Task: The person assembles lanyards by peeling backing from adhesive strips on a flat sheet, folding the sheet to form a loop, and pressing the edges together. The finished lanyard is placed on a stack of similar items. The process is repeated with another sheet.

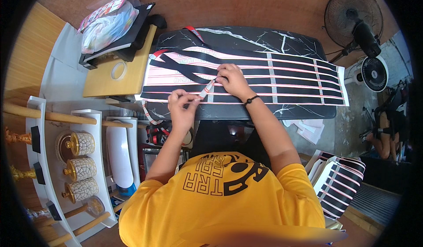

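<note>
left hand (182,107) and right hand (232,82): we're pinching a pale strip (208,89) over the striped sheet (297,82), right grip seemingly at its far end. we're best keeping tension light and even, avoiding creases. black straps (187,74) are lying over the sheet's left part.
</note>
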`<state>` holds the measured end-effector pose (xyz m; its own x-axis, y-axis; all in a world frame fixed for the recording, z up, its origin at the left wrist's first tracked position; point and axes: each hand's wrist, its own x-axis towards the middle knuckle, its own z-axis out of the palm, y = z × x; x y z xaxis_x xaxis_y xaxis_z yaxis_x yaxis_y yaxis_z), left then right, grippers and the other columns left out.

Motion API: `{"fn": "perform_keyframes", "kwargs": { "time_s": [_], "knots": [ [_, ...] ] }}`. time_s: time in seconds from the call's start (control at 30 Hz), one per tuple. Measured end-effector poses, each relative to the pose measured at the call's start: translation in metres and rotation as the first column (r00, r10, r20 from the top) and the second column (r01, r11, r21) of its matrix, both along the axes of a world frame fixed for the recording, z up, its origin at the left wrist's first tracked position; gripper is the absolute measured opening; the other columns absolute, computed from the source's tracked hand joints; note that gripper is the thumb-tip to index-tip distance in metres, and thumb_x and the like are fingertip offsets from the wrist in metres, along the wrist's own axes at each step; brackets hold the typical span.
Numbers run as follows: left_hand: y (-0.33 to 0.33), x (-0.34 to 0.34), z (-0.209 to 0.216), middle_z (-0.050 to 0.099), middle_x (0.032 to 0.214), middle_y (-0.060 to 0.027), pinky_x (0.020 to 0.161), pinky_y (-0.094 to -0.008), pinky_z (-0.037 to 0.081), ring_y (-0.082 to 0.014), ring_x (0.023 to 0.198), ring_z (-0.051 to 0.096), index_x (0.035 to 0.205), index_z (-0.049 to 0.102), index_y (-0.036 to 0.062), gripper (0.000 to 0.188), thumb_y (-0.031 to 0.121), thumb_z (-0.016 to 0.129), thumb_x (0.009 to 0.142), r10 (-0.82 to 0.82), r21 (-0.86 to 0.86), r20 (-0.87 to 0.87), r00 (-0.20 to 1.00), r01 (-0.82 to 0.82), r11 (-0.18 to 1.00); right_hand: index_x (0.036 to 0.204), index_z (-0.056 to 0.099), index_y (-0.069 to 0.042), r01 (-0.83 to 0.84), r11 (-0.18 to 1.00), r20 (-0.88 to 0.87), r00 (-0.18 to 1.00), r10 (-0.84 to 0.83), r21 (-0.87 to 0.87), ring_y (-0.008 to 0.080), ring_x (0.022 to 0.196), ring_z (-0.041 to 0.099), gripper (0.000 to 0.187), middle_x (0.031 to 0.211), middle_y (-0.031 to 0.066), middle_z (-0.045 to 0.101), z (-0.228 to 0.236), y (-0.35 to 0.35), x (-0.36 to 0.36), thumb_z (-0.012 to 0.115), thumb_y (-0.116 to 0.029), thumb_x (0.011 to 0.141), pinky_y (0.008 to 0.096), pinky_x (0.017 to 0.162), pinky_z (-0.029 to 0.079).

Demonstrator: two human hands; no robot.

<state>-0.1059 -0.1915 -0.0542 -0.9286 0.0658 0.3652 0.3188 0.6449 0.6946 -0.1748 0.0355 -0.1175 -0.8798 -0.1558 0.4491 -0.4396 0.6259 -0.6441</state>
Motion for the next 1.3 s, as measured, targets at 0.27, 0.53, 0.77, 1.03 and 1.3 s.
{"fn": "perform_keyframes", "kwargs": {
  "time_s": [0.27, 0.53, 0.77, 1.03, 1.3],
  "knots": [
    [-0.002, 0.04, 0.019, 0.055, 0.094, -0.0049, 0.088, -0.0368, 0.038, -0.0237, 0.096, 0.051, 0.084, 0.074, 0.0114, 0.009, 0.011, 0.076, 0.076, -0.008, 0.008, -0.011, 1.0, 0.008, 1.0, 0.091, 0.069, -0.006, -0.021, 0.96, 0.026, 0.999, 0.029, -0.278, 0.0321, 0.106, 0.059, 0.015, 0.112, 0.0135, 0.065, 0.006, 0.005, -0.01, 0.068, -0.018, 0.083, 0.0428, 0.093, 0.045],
    [-0.01, 0.029, 0.022, 0.055, 0.092, -0.0082, 0.082, -0.0343, 0.042, -0.0247, 0.091, 0.052, 0.082, 0.069, 0.0059, 0.007, 0.007, 0.074, 0.077, -0.035, 0.143, -0.041, 0.999, 0.04, 0.989, 0.086, 0.07, -0.008, 0.051, 0.987, 0.017, 0.998, -0.054, 0.149, 0.0344, 0.118, 0.051, 0.014, 0.124, 0.0107, 0.058, 0.011, -0.004, 0.029, 0.072, -0.02, 0.08, 0.0459, 0.102, 0.037],
    [-0.035, 0.071, 0.05, 0.053, 0.087, -0.007, 0.083, -0.0332, 0.039, -0.0229, 0.089, 0.051, 0.08, 0.069, 0.0054, 0.01, 0.004, 0.074, 0.072, -0.092, 0.083, -0.005, 0.996, 0.092, 0.992, 0.085, 0.069, -0.009, 0.052, 0.998, 0.047, 0.998, -0.051, -0.035, 0.0318, 0.115, 0.053, 0.014, 0.116, 0.0093, 0.061, 0.01, -0.004, 0.014, 0.068, -0.023, 0.083, 0.0481, 0.106, 0.033],
    [-0.036, 0.065, 0.054, 0.053, 0.087, -0.0055, 0.082, -0.0336, 0.039, -0.0212, 0.088, 0.051, 0.08, 0.07, 0.006, 0.01, 0.003, 0.074, 0.071, -0.112, 0.237, 0.052, 0.992, 0.096, 0.967, 0.08, 0.068, -0.01, -0.051, 0.977, 0.093, 0.995, 0.033, 0.206, 0.0301, 0.124, 0.046, 0.016, 0.125, 0.0072, 0.056, 0.018, -0.003, 0.047, 0.066, -0.025, 0.085, 0.0588, 0.111, 0.024],
    [-0.057, 0.084, 0.115, 0.065, 0.11, -0.0009, 0.09, -0.0375, 0.032, -0.0188, 0.101, 0.057, 0.09, 0.076, 0.0219, 0.022, 0.01, 0.073, 0.072, -0.505, -0.51, -0.179, 0.845, 0.359, 0.782, 0.087, 0.066, -0.006, -0.006, 0.985, 0.051, 0.999, -0.003, 0.174, 0.028, 0.119, 0.051, 0.016, 0.118, 0.0071, 0.057, 0.01, -0.002, 0.041, 0.063, -0.022, 0.088, 0.057, 0.111, 0.028]
  ]
}}
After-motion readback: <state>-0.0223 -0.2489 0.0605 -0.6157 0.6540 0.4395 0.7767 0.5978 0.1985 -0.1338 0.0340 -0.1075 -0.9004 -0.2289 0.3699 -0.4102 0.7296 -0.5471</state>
